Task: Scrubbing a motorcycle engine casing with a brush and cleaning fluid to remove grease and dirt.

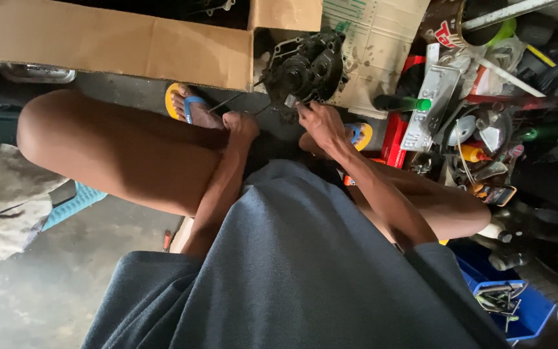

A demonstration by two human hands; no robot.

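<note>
Engine casing (306, 68): dark cast metal, greasy, ribbed and irregular, set on the floor at upper centre of the frame, on stained cardboard sheet (376, 45). Thin metal rod (227, 101): gripped in the closed left hand (240, 124), angled up-left. Small silvery part (290, 101): pinched by the closed right hand (321, 123) at the casing's lower edge. Room is bounded by a cardboard box (117, 42) at left and cluttered tools at right.
</note>
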